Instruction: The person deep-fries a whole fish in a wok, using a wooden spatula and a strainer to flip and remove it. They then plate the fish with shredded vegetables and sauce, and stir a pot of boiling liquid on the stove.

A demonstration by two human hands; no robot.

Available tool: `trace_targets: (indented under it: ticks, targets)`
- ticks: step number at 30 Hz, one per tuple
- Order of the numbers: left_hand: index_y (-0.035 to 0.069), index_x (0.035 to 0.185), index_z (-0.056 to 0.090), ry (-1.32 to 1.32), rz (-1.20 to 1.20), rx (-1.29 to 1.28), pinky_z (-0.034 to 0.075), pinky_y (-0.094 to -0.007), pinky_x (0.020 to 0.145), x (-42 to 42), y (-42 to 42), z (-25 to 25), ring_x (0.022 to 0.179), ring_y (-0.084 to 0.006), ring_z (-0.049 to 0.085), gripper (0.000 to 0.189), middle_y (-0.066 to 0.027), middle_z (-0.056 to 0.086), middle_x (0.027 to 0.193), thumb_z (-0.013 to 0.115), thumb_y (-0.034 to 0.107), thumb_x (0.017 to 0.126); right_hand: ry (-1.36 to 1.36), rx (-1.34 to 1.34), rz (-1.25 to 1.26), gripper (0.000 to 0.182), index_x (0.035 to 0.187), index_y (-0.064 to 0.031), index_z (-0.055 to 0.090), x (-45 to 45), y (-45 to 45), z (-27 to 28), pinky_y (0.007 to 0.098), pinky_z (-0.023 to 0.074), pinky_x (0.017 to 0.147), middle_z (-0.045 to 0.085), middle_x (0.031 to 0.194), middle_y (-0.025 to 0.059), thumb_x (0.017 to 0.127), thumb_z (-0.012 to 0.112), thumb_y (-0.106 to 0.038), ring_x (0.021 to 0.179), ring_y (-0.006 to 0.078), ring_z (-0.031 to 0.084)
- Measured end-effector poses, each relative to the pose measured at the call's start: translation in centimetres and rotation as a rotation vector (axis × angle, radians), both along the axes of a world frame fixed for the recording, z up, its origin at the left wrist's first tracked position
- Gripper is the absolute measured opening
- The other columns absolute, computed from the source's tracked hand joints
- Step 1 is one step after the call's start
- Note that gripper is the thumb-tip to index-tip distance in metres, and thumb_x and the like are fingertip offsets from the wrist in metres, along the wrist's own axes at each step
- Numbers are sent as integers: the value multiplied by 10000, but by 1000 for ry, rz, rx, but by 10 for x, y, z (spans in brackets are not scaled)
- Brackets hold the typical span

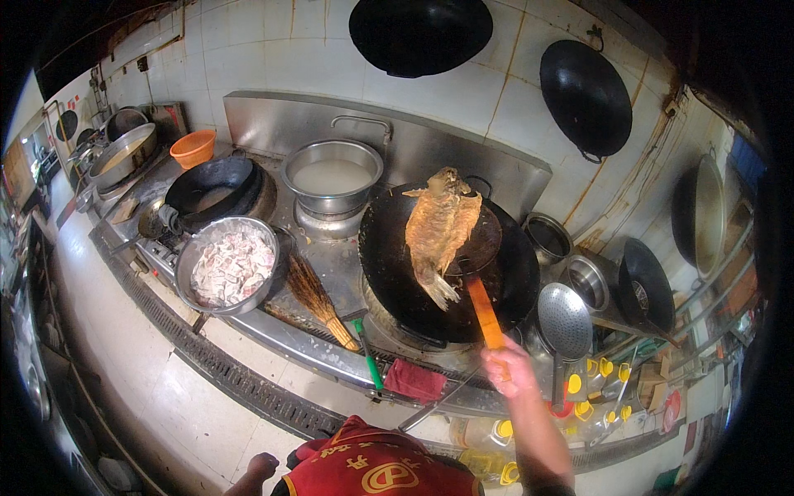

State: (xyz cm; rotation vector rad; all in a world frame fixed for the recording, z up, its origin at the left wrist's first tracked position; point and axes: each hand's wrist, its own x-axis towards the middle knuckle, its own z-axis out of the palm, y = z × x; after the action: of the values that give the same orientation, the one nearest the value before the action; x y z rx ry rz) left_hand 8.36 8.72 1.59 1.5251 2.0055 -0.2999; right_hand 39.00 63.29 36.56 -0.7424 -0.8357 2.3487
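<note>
My right hand (510, 367) is closed around the flat wooden handle (486, 316) of a round dark strainer (487, 245). On the strainer lies a whole fried fish (440, 229), browned, its tail toward me, above a large black wok (388, 282). Low at the left, beside my red apron (378, 462), my left hand (263, 465) hangs away from the stove; its fingers look curled, and whether it holds anything cannot be told. Left of the wok are a twig brush (313, 301), a green-handled scraper (371, 356) and a folded red cloth (414, 379).
A steel bowl of coated pieces (231, 266) sits at the counter's front edge. Behind are a basin of cloudy liquid (333, 177), a second wok (211, 186) and an orange basket (193, 149). A perforated ladle (564, 322) and oil bottles (490, 431) are at the right.
</note>
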Motion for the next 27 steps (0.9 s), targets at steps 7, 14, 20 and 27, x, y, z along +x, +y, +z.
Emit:
trace_targets:
  ticks: [7, 14, 20, 27]
  targets:
    - [116, 805, 660, 17, 19, 29, 527, -410, 730, 2, -4, -12, 889, -292, 625, 146, -99, 652, 884, 534, 122, 731, 6, -25, 31, 347, 1103, -105, 512, 6, 3, 9, 210, 341, 387, 506, 780, 108, 772, 543, -6, 510, 113, 434]
    - [114, 827, 664, -16, 47, -30, 528, -413, 729, 8, 3, -10, 897, -288, 626, 163, -90, 653, 902, 521, 135, 750, -15, -57, 46, 354, 1111, -95, 496, 11, 3, 15, 206, 341, 401, 497, 778, 105, 772, 538, 0, 518, 103, 422]
    - [114, 869, 671, -20, 77, -26, 520, -400, 768, 11, -4, -14, 921, -280, 622, 199, -84, 657, 951, 493, 146, 786, -6, -81, 40, 370, 1125, -78, 478, 16, 4, 3, 208, 355, 409, 493, 778, 106, 770, 534, 8, 523, 108, 427]
    - [100, 829, 669, -14, 80, -2, 512, -424, 781, 9, -5, -20, 922, -298, 618, 205, -111, 656, 927, 481, 171, 792, -14, -101, 18, 361, 1114, -49, 462, 20, 11, -1, 200, 353, 393, 487, 785, 119, 767, 534, 19, 523, 114, 432]
